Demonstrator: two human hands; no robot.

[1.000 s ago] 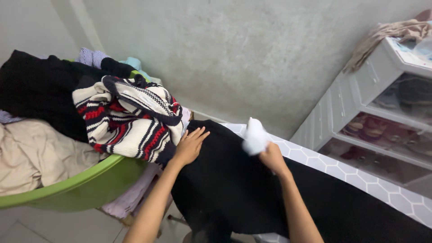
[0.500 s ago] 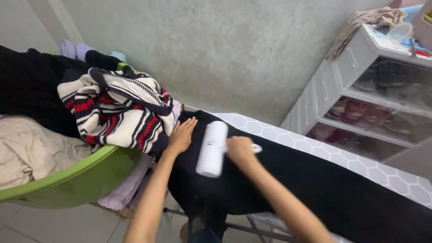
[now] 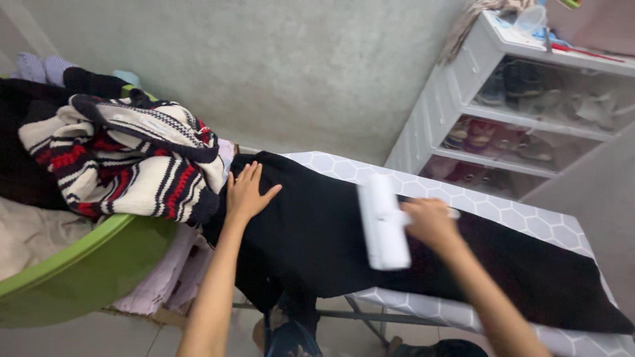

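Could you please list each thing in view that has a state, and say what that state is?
Black garment: spread flat along the ironing board.
Lint roller: held by the right hand, lying on the black garment.
Right hand: closed on the roller's handle.
Left hand: open, palm flat on the garment.
Ironing board: set up, mostly covered.
Green basin: heaped with clothes.
Striped sweater: crumpled on top of the heap.
White shelf unit: stocked with shoes.

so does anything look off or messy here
Mostly the green basin: it is overfilled, with a striped knit heaped on top and pale cloth hanging over its rim. The black garment droops off the board's near edge. The hands look ordinary: left flat, right holding a white roller.
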